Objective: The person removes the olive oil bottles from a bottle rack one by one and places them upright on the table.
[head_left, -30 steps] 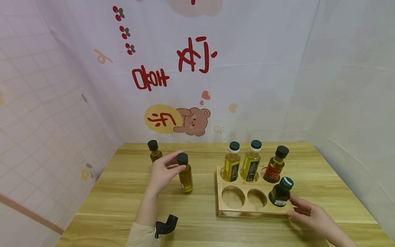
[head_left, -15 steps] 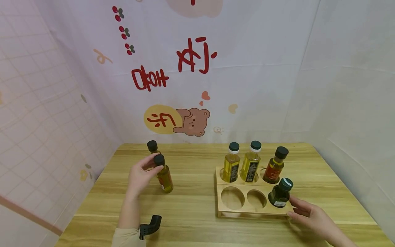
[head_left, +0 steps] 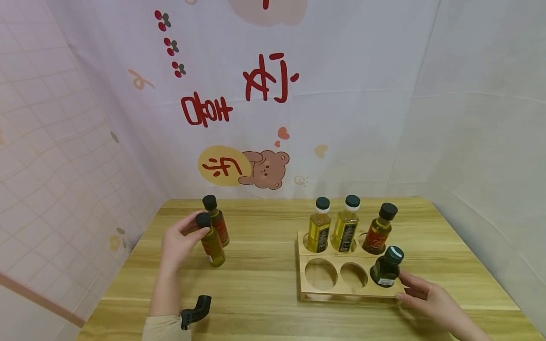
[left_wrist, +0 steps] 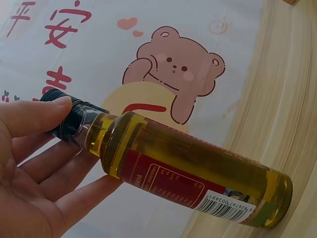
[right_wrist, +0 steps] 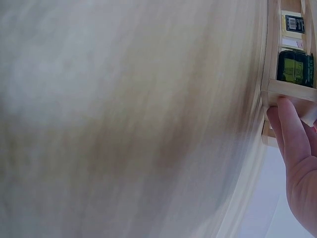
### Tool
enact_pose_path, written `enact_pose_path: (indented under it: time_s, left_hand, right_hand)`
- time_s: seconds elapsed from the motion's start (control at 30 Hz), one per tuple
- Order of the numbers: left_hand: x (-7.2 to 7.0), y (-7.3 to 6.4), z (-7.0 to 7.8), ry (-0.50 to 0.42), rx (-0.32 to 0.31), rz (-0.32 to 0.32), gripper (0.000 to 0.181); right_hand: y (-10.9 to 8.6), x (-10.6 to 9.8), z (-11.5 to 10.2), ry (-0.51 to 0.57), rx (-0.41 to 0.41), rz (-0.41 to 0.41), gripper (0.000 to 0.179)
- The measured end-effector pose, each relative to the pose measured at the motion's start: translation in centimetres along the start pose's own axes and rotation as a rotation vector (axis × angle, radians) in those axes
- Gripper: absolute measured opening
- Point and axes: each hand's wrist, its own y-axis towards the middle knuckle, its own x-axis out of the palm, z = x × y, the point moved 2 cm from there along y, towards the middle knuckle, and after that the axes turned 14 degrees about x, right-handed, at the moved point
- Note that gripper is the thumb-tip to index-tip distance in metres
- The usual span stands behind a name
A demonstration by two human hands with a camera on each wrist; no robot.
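My left hand pinches the black cap of an oil bottle, thumb on one side and fingers on the other. The bottle is slim, with yellow-green oil and a red barcoded label. It leans slightly; whether its base touches the table I cannot tell. Just behind stands a second red-labelled oil bottle, partly covered. At the right, my right hand holds the end of a wooden bottle rack, its fingers against the end panel. A short dark green bottle sits in the rack's front right hole.
The rack's back row holds two yellow oil bottles and a red-labelled bottle. Two front holes hold nothing. A printed white curtain hangs behind the wooden table.
My left hand has carried the oil bottle leftward, from mid-table to in front of the second red-labelled bottle. The right hand and rack have stayed in place.
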Motion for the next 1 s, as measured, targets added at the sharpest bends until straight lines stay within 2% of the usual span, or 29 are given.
enact_pose_path:
  time_s: [0.23, 0.73, 0.9, 1.0]
  left_hand:
    - [-0.5, -0.1, -0.4, 0.007, -0.005, 0.027, 0.044]
    - [-0.9, 0.1, -0.2, 0.068, -0.009, -0.056, 0.047]
    - [-1.5, -0.3, 0.0, 0.072, -0.043, -0.075, 0.054]
    - [-2.0, -0.7, 0.1, 0.089, -0.033, -0.092, 0.058]
  right_hand:
    - [0.0, 0.1, 0.2, 0.001, -0.021, 0.012, 0.062]
    - [0.0, 0.0, 0.0, -0.006, 0.018, 0.006, 0.063]
    - [0.0, 0.0, 0.1, -0.007, 0.021, -0.001, 0.064]
    - [0.0, 0.0, 0.1, -0.006, 0.012, 0.004, 0.063]
